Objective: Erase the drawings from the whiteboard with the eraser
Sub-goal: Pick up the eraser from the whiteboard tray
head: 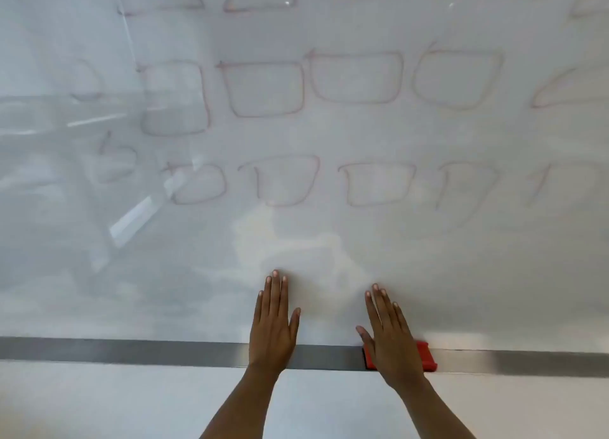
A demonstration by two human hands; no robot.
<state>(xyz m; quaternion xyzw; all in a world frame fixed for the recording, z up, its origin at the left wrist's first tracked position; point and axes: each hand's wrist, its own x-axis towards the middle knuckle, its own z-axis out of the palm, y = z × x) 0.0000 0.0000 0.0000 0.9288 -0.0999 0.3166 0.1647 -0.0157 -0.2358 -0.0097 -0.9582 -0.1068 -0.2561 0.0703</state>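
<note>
A large whiteboard [329, 257] fills the view, covered with rows of faint red outlined shapes [357, 78]. A red eraser [426, 359] rests on the grey metal ledge [131, 351] at the board's bottom edge, mostly hidden behind my right hand [392, 336]. That hand is flat with straight fingers, over the eraser and not closed on it. My left hand [273, 323] is held flat with fingers up in front of the lower board, a little left of the eraser, holding nothing.
The lowest band of the whiteboard above the ledge carries no drawings, only smudges and reflections. Below the ledge is a plain white wall [99, 402]. Light glare streaks cross the board's left side [131, 221].
</note>
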